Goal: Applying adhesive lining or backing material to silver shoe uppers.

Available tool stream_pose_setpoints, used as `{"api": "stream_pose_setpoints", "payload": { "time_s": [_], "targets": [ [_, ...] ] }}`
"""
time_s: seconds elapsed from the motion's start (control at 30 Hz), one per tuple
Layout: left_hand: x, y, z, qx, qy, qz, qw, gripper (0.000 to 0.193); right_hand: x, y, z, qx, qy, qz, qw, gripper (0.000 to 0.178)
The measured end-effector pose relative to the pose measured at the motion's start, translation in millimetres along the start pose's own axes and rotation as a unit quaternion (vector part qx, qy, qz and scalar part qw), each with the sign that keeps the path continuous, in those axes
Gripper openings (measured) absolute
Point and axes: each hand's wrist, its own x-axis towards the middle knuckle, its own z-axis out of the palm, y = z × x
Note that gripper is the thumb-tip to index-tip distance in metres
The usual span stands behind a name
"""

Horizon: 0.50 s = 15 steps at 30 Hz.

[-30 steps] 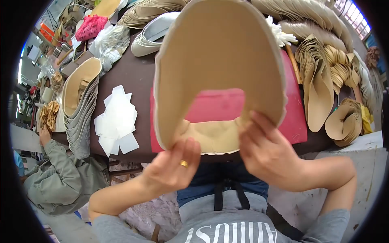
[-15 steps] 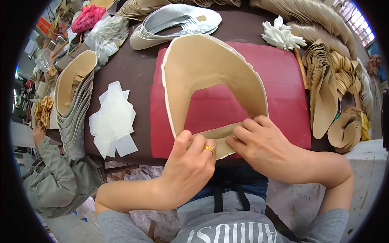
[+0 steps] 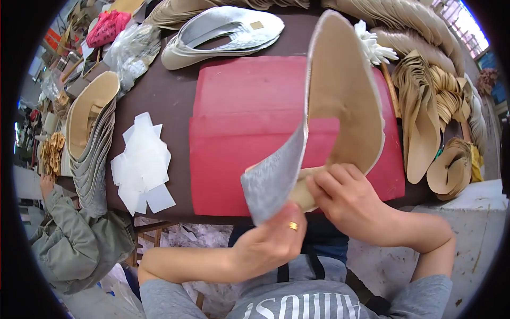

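Beyond our left hand (image 3: 270, 236) and right hand (image 3: 349, 199) stands a curved tan piece (image 3: 345, 80). We grip its near edge with both.

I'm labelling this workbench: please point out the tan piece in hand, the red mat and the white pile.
Tan piece (image 3: 346, 87): head view, on its inner face.
Red mat (image 3: 239, 146): head view, on its bare left part.
White pile (image 3: 141, 161): head view, near its middle.

Tan piece (image 3: 340, 80) (grey-backed) in hands (image 3: 348, 199)
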Motion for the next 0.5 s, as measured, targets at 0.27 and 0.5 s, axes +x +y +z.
{"api": "stream_pose_setpoints", "payload": {
  "time_s": [0.27,0.5],
  "targets": [
    [68,-3,-23,-0.127,-0.077,-0.046,0.988,0.004,-36,18,14,0.329,0.21,0.049,0.919,0.038],
    [65,-39,-22,-0.361,-0.119,0.031,0.924,0.004,-98,116,17,0.14,0.101,0.119,0.978,0.052]
  ]
}}
